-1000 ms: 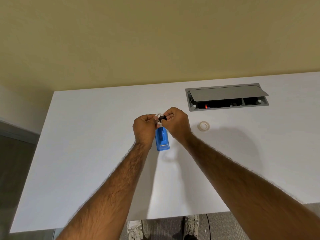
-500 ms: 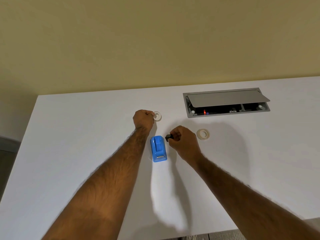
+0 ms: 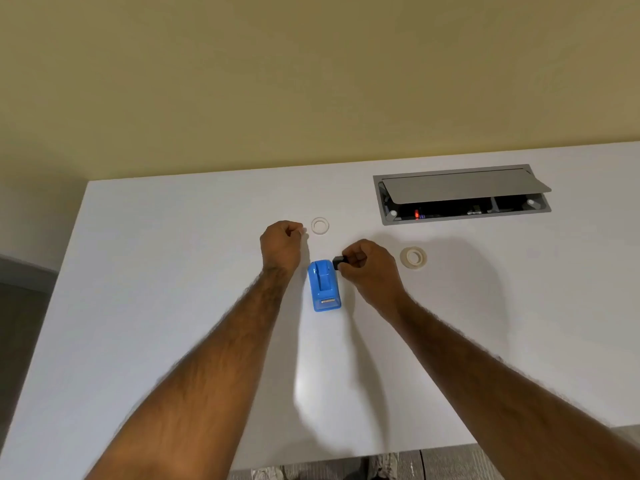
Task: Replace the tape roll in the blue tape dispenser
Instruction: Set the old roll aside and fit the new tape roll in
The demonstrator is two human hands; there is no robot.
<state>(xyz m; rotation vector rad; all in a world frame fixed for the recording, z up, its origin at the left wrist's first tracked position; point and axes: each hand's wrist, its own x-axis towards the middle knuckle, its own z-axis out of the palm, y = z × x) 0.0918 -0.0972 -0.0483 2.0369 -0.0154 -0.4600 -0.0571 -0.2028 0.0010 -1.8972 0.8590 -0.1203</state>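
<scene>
The blue tape dispenser (image 3: 324,285) stands on the white table (image 3: 173,271) with its roll slot empty. My right hand (image 3: 369,263) pinches a small black spindle (image 3: 339,261) just right of the dispenser's far end. My left hand (image 3: 282,244) is closed in a loose fist to the dispenser's far left, with nothing in its fingers. An empty white tape core (image 3: 319,225) lies flat on the table just right of that fist, not touching it. A fuller tape roll (image 3: 413,258) lies flat to the right of my right hand.
A grey cable box (image 3: 462,216) is sunk into the table at the back right, its lid (image 3: 464,185) propped open. A yellow wall rises behind the table. The table's near edge runs along the bottom, with floor and shoes below it.
Both hands were together above the dispenser. They parted: the left hand carried the white core back, set it on the table and let go. The right hand kept the black spindle.
</scene>
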